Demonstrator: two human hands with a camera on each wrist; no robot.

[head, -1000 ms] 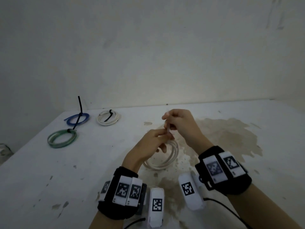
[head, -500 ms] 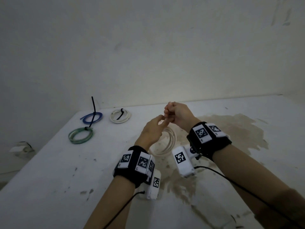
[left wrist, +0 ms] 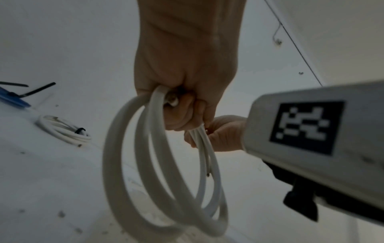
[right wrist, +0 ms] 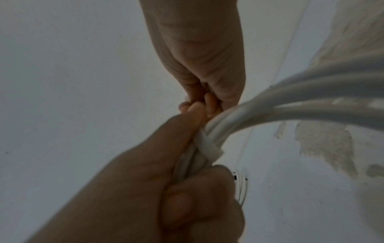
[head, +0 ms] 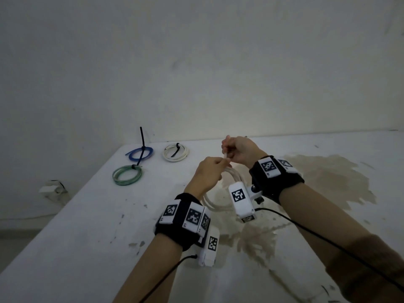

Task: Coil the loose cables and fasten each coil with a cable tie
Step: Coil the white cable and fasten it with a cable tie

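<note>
A loose white cable coil (head: 234, 176) hangs above the table, gripped at its top by my left hand (head: 215, 169) with the fingers curled round the bundled strands. In the left wrist view the coil (left wrist: 124, 164) dangles from that fist (left wrist: 187, 105). A white cable tie (right wrist: 209, 148) is wrapped round the strands just above the left fist (right wrist: 145, 189). My right hand (head: 228, 149) is a little higher and pinches the tie's thin white tail (head: 225, 153). The right hand's pinch (right wrist: 199, 102) shows in its own wrist view.
At the table's far left lie three tied coils: a blue one (head: 140, 153) with a black tie tail standing upright, a white one (head: 176, 152) and a green one (head: 127, 175). A brown stain (head: 317, 178) covers the table (head: 87, 226) to the right. A wall rises behind.
Both hands have risen off the table with the white coil. My right hand has drawn the tie's tail up and away from the left fist.
</note>
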